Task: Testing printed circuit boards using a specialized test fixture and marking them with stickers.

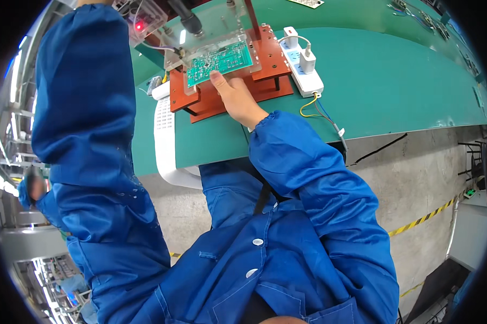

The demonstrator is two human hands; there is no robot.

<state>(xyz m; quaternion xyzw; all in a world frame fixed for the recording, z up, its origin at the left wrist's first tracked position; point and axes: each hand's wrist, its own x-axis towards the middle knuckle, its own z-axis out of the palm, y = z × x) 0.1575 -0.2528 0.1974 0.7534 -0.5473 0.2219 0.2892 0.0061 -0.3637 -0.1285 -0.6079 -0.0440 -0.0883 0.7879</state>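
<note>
A green circuit board (220, 61) lies in a clear plastic holder on a red-brown test fixture (265, 51). My right hand (238, 100) is at the near edge of the board, thumb resting on that edge and the other fingers curled underneath, mostly hidden. Up at the top left, my left arm reaches forward past the fixture. Only a sliver of my left hand (95, 2) shows at the picture's edge, so its fingers are out of sight. A clear upper plate (214, 27) with a dark cylinder stands raised over the board.
Right of the fixture, a white power strip (307, 81) holds a plug and trails wires to the table edge. A printed paper strip (165, 135) hangs off the green table (384, 92) at left. A red light (140, 25) glows near the fixture. Another person (35, 189) is at far left.
</note>
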